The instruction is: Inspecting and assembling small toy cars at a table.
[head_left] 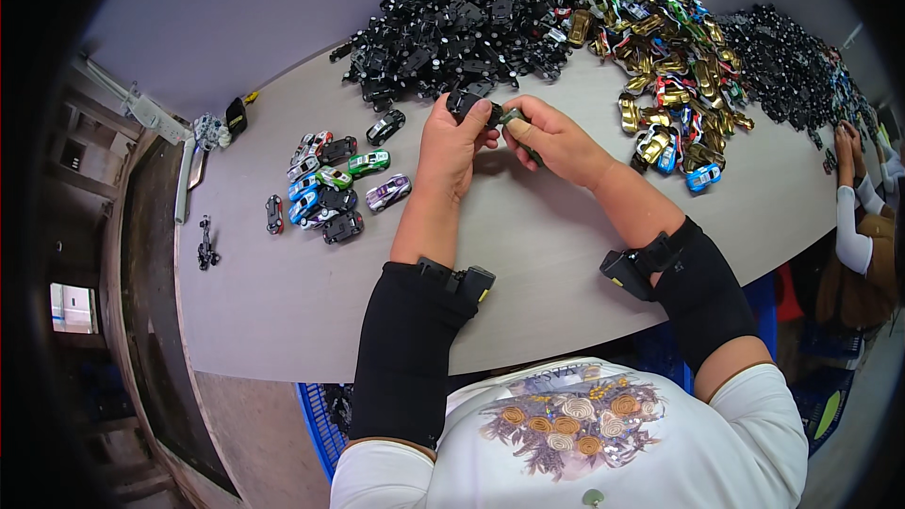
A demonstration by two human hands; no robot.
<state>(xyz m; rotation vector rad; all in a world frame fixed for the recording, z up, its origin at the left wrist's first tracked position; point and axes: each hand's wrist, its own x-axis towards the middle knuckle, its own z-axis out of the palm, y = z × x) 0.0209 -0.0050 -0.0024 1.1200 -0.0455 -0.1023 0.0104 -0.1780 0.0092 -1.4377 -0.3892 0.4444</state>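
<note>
Both hands raised over the grey table [528, 273], just apart, fingers curled. Left hand [448, 153] grasping a black toy-car piece [461, 104], thumb laid along it; the piece sits at the fingertips, on the side away from the body. Right hand [563, 141] pinching a small dark green piece [534, 156] between thumb and fingers — kind unclear, mostly covered. Cannot tell whether the two pieces touch. Directly beyond the hands, a heap of black parts [452, 28]; beyond and right of the right hand, a pile of coloured car shells [698, 75], many gold. Left of the left hand, a loose cluster of toy cars [330, 174], some upright, some showing black undersides; a lone black car [386, 127] lies nearer that hand. Farther left, a small black part [206, 245]. Well right of both hands — a co-worker's hands [846, 146], at the same table.
</note>
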